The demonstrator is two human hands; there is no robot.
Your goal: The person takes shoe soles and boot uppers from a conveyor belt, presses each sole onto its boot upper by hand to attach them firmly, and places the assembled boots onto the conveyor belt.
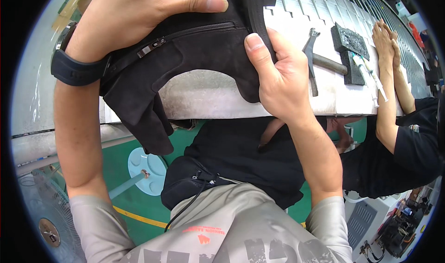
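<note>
A black suede-like piece [204, 57] with a curved cut-out and a long zipper lies over the table's near edge, one flap hanging down. The zipper's metal pull [151, 48] is at its left end. My right hand [285, 73] is closed on the piece's right side, thumb on top and fingers partly behind. My left hand [134, 15] rests across its upper part with the thumb stretched out flat. The other fingers of that hand are cut off by the top of the picture. A black watch [76, 68] is on my left wrist.
Right of my right hand lie a hammer [327, 63], black blocks [351, 38] and syringes [371, 75]. Farther right a co-worker's hands [385, 40] rest together by the slatted conveyor [320, 6]. A blue round stool base [147, 170] and a fan [48, 216] are below left.
</note>
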